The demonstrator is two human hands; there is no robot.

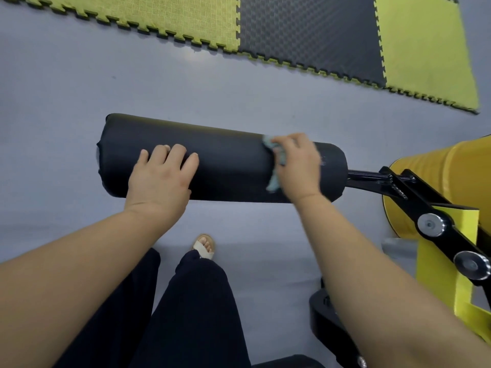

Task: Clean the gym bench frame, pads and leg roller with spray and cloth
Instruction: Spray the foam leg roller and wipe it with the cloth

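On the grey floor beyond the bench lie yellow and black puzzle mats; a sandalled foot shows below, and the yellow-and-black bench frame stands at right. The black leg roller lies under both hands, its long axis running left to right — free end left, rod end right. The left hand rests on it, fingers loosely spread; the right hand grips a pale blue cloth against it.
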